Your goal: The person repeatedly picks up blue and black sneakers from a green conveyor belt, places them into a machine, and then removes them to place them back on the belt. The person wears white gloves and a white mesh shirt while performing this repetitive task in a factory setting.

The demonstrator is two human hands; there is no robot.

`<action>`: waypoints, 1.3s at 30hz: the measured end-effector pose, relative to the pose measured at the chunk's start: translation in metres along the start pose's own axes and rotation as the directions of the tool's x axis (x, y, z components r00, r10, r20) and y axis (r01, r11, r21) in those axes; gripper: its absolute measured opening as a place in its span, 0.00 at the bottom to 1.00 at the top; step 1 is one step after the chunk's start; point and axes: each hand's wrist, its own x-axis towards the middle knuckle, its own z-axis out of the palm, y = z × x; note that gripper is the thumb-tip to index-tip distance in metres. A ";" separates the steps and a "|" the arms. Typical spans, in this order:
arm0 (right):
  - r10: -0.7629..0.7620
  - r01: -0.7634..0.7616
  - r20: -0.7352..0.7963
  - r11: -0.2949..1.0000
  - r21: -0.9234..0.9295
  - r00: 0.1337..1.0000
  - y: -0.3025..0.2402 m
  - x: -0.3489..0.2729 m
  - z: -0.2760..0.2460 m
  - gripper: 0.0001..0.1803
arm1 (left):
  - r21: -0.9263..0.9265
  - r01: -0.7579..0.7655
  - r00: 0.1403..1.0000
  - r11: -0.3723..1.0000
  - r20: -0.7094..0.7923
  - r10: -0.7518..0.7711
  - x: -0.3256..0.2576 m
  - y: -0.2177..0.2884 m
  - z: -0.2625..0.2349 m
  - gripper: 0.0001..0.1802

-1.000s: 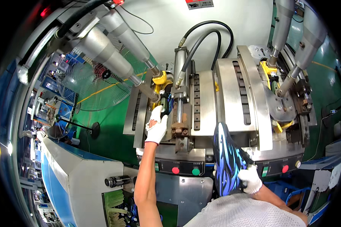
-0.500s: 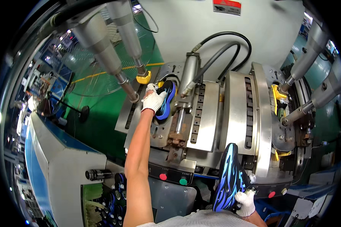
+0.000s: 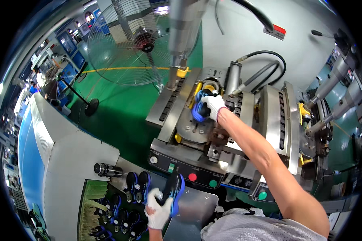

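Note:
My gloved left hand grips a black sports shoe with a blue sole, held tilted at the lower left beside other shoes. Farther off, my gloved right hand is closed on a second black-and-blue shoe. That shoe sits over the grey plate of the machine's left station, next to a yellow pad. Part of it is hidden under my fingers. My right forearm crosses in front of the metal blocks.
Several black-and-blue shoes stand by a green-fringed opening at lower left. A black cylinder lies above them. Buttons line the machine's front panel. Press rods hang over the left station; a large fan stands behind.
My left hand has left the station and come down to the lower left with a shoe. My right hand has moved from lower right up to the left station with its shoe. The view has shifted left.

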 end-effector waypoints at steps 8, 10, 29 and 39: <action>-0.188 -0.035 -0.136 0.461 -0.887 0.973 0.058 0.085 0.061 0.24 | 0.003 0.473 0.849 0.881 -0.268 -0.455 -0.152 -0.164 0.100 0.40; -0.502 -0.015 -0.183 0.320 -0.947 0.845 0.084 0.127 0.039 0.26 | -0.103 0.497 0.816 0.861 -0.283 -0.505 -0.170 -0.179 0.140 0.45; -0.483 0.729 0.547 0.416 -0.543 0.684 0.094 -0.249 -0.008 0.46 | -0.125 0.464 0.871 0.877 -0.115 -0.477 -0.150 -0.182 0.143 0.39; -0.277 0.556 0.780 -0.571 -0.604 0.561 0.254 -0.303 -0.099 0.46 | -0.079 0.397 0.602 0.914 -0.729 -0.325 -0.247 -0.384 -0.067 0.30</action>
